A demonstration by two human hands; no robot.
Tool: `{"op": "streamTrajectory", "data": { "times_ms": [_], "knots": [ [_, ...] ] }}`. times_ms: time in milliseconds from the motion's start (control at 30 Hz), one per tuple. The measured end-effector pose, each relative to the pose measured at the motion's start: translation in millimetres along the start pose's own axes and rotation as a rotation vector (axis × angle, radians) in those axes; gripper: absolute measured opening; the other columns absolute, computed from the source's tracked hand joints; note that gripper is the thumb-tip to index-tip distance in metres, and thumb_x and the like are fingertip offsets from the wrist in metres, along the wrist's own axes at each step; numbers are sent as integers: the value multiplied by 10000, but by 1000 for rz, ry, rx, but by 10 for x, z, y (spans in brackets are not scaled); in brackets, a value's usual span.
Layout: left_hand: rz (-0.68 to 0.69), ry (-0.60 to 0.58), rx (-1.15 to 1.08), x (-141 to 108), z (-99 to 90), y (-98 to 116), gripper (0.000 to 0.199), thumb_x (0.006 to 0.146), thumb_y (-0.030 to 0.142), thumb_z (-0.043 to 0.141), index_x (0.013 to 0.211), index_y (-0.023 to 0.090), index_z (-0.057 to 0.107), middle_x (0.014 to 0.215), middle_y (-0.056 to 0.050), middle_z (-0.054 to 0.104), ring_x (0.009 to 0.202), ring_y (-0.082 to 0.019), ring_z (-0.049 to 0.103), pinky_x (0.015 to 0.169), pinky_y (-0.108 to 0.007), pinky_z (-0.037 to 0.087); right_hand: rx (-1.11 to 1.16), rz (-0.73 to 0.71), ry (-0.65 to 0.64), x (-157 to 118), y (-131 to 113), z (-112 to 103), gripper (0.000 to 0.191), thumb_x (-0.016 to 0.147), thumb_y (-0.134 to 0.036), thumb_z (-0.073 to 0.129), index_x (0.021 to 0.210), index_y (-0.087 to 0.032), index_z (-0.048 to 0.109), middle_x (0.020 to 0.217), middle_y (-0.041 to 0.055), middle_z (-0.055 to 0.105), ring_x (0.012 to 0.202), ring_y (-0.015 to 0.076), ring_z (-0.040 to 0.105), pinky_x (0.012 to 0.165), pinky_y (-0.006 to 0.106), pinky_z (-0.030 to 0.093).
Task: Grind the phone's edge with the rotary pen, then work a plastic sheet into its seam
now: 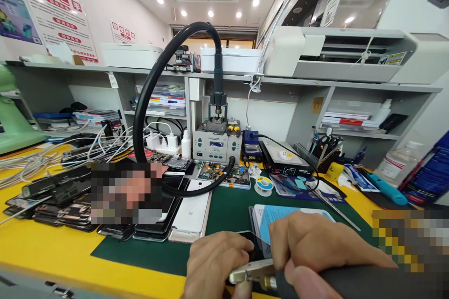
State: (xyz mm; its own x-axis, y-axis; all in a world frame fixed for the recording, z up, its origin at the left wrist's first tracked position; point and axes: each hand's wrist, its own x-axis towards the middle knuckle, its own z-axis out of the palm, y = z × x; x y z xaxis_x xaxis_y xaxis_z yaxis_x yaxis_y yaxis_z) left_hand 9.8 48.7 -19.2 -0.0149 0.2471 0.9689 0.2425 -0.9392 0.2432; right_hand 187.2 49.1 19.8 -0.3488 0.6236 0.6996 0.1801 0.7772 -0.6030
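Note:
At the bottom middle, my left hand (217, 261) is closed on a phone (242, 274), of which a pale metal edge shows; much of it lies behind my fingers. My right hand (315, 243) grips a power tool with a thick dark handle (354, 284) and a brass-coloured collar. Its thin tip points left and meets or nearly meets the phone's edge; I cannot tell which. Just behind both hands, a light blue and white boxed or stacked item (277, 215) rests on the green mat (224, 215).
White and dark phones (191, 212) lie in stacks to the left. A soldering station (215, 145) with a looping black hose (138, 107) stands at the back. Solder wire (264, 184), tweezers (338, 210) and a clear bottle (400, 163) are farther right. White cables (31, 163) tangle at far left.

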Motion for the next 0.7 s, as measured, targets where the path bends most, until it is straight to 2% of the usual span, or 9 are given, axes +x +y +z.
{"op": "streamTrajectory", "data": {
  "times_ms": [67,100,233,367,433,567,700],
  "knots": [
    [3,10,1,13,3,-8,211,1000,340,533,859,208,620,653,-15,764,542,-178,749,561,-247,598,67,-83,-177,80,-2,-83,680,975,-526,527,374,-214,465,366,-35,522,369,85,589,374,144,430],
    [5,8,4,16,3,-13,214,1000,345,536,861,207,622,654,-16,766,540,-180,749,557,-249,599,77,-89,-197,118,-16,-109,646,966,-495,554,388,-217,478,377,-36,535,382,91,603,380,144,442],
    [11,-10,1,3,-1,-23,217,1003,353,526,864,211,613,657,-19,765,537,-186,749,548,-257,603,41,23,-147,210,-108,-99,558,880,-458,657,402,-231,478,387,-33,538,345,95,546,351,173,422],
    [-4,3,8,-19,-8,-13,200,999,346,533,871,213,611,662,-22,769,551,-186,756,565,-254,611,34,91,-176,228,-193,-63,532,832,-435,690,400,-232,456,386,-36,529,339,90,518,340,180,383],
    [-12,-7,8,-20,-9,-9,207,1000,347,531,866,214,617,665,-26,770,554,-191,758,562,-258,615,28,94,-166,212,-234,-63,508,829,-440,692,412,-239,482,398,-36,539,354,92,530,355,182,398],
    [-8,-22,5,-10,-3,-5,242,1014,376,523,858,215,616,666,-24,771,554,-189,758,560,-257,618,-46,38,-21,142,-339,-38,481,873,-434,663,443,-245,555,464,-17,590,368,86,510,401,202,430],
    [-18,-10,13,0,-1,2,242,1012,375,532,848,213,607,659,-14,766,555,-172,755,576,-237,619,-66,15,44,92,-454,20,437,919,-377,633,505,-241,605,494,-3,608,386,104,543,428,222,457]
  ]
}}
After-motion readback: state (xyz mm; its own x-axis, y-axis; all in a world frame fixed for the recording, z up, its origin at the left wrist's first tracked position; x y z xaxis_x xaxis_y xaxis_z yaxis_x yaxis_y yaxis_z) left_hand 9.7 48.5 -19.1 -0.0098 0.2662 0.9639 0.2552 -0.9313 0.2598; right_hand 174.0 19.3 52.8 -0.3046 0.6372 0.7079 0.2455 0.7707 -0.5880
